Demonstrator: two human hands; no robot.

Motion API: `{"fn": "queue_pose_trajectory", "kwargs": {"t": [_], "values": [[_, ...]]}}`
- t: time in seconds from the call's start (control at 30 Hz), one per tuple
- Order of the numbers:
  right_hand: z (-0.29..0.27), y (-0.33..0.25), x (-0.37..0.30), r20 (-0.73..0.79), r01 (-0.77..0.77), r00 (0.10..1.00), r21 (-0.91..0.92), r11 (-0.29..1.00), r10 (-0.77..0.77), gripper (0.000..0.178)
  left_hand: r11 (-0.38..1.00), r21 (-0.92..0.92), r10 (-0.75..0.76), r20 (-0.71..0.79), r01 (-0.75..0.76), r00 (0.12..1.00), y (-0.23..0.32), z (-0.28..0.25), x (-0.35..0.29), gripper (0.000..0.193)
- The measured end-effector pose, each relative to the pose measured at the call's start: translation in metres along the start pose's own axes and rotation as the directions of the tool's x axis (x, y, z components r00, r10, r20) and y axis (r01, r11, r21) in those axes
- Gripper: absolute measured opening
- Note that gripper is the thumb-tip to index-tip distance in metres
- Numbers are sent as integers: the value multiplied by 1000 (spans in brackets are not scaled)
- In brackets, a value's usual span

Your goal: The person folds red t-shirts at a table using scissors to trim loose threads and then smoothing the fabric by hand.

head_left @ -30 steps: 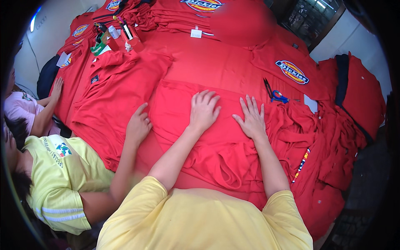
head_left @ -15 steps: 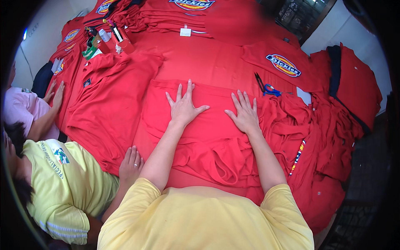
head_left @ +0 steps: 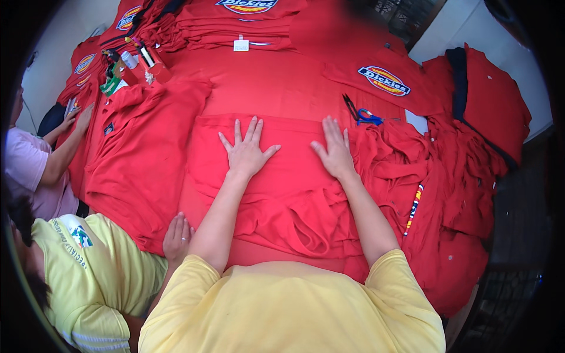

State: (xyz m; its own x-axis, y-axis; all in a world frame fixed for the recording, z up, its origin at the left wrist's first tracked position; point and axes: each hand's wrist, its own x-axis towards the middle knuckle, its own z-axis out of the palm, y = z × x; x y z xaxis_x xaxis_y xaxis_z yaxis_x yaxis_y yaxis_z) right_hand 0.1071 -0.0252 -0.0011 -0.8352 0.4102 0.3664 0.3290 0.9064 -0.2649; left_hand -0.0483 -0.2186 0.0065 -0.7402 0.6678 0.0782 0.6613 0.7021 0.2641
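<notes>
A red shirt (head_left: 282,170) lies spread in front of me, its hem edge across the far side and its lower part bunched in folds toward my body. My left hand (head_left: 247,152) rests flat on the cloth with the fingers spread, just short of the hem. On the right part of the same shirt lies my right hand (head_left: 335,153), fingers stretched toward the hem and the thumb apart. Neither hand grips anything.
Beyond my right hand are blue-handled scissors (head_left: 368,117) and black snips (head_left: 349,106). Crumpled red garments (head_left: 406,170) heap up on the right. A red pen holder (head_left: 154,72) stands at the far left. Two co-workers sit on the left, one in a yellow-green shirt (head_left: 100,259).
My right hand has shifted, its fingers drawn closer together and pointing more straight away from me. My left hand stays flat on the shirt. The whole view has shifted slightly.
</notes>
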Motion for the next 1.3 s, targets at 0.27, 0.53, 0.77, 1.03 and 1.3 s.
{"fn": "queue_pose_trajectory", "kwargs": {"t": [0.27,0.53,0.77,1.03,1.3], "values": [[-37,42,-34,-306,-132,947,-86,988,100,39,887,-231,329,-289,-399,899,74,26,19,38],[-28,51,-39,-66,-189,982,-308,932,177,51,883,-153,425,-137,-443,895,87,46,10,65],[-57,96,-37,-140,-280,840,717,638,525,37,993,2,119,-160,-121,980,20,20,15,56],[-73,83,-42,-99,-258,811,823,505,577,34,889,-148,-456,-386,434,802,-108,-8,-12,49],[-52,54,-13,-25,-341,937,-286,895,349,38,475,-854,-389,10,210,921,-110,-54,9,25]]}}
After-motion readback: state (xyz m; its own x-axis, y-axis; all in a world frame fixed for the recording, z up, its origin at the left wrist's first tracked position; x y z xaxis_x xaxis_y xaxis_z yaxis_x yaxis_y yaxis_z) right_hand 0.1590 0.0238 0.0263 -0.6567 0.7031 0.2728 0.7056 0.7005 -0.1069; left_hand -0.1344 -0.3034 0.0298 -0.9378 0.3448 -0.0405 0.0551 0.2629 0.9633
